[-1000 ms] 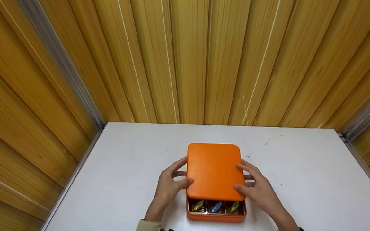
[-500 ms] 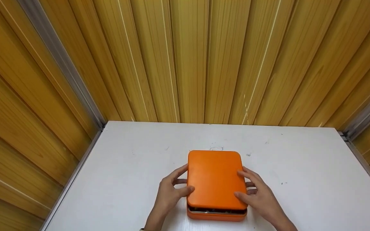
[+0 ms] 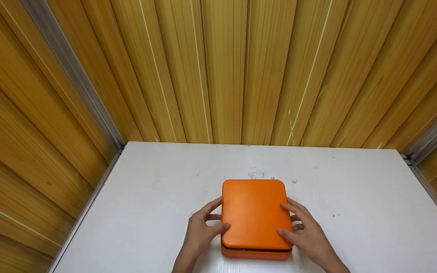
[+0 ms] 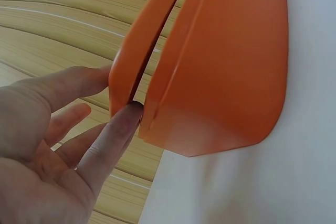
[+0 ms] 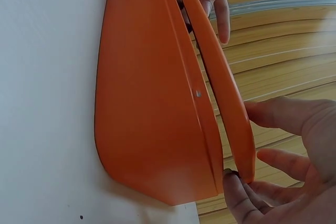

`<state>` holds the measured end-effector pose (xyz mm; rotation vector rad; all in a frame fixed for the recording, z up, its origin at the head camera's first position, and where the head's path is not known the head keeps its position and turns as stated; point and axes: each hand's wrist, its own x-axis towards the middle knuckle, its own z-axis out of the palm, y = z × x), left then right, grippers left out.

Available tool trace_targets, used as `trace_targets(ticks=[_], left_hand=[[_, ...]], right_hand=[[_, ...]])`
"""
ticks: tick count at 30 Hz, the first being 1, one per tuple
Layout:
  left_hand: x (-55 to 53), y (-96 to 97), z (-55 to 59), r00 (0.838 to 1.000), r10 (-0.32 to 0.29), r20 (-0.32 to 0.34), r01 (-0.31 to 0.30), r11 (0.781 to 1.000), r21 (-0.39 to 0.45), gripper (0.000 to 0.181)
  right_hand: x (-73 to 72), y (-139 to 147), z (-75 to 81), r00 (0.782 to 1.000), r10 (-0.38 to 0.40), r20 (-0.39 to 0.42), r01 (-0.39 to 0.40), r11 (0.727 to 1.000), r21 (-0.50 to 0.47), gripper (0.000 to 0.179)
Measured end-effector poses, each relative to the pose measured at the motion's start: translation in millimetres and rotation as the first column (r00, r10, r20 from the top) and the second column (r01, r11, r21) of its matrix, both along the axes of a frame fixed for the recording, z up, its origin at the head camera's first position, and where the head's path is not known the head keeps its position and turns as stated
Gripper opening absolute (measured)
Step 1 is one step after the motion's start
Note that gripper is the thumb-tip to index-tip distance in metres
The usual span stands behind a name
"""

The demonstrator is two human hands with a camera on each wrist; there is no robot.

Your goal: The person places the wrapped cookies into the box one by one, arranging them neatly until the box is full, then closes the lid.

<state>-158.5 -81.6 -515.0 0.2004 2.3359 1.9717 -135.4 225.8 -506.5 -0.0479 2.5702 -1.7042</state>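
Note:
An orange lid (image 3: 255, 214) with rounded corners hangs just above a matching orange box (image 3: 257, 255) on the white table. My left hand (image 3: 200, 229) holds the lid's left edge, thumb on top. On the opposite edge, my right hand (image 3: 309, 232) grips it the same way. In the left wrist view a narrow gap parts the lid (image 4: 137, 38) from the box wall (image 4: 223, 72), and one fingertip sits in that gap. The right wrist view shows a similar gap between lid (image 5: 223, 85) and box (image 5: 144, 85). The box's contents are hidden.
A white tabletop (image 3: 157, 189) with a few dark scuff marks surrounds the box. Wood-patterned panels (image 3: 222, 76) rise behind it and at both sides. Metal corner posts (image 3: 78, 76) stand at the table's back corners.
Both hands have brought the lid down and toward the person over the box. The coloured items in compartments, seen a second ago, are now covered. The gap at the front has narrowed.

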Motion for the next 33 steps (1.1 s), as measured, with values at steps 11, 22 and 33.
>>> trace_targets(ticks=[11, 22, 33], left_hand=[[3.7, 3.0, 5.7, 1.0, 0.021, 0.014, -0.02, 0.999, -0.04, 0.081], [8.4, 5.5, 11.1, 0.999, 0.043, 0.023, -0.04, 0.992, -0.117, 0.081], [9.6, 7.5, 12.9, 0.998, 0.058, 0.033, -0.051, 0.983, -0.176, 0.078]], right_hand=[[3.8, -3, -1.7, 1.0, 0.003, -0.005, -0.003, 0.999, 0.039, 0.078], [6.5, -4, -2.6, 1.0, 0.017, -0.003, -0.017, 0.998, 0.057, 0.077], [7.9, -3, -6.3, 0.999, 0.029, -0.016, -0.028, 0.998, 0.063, 0.081]])
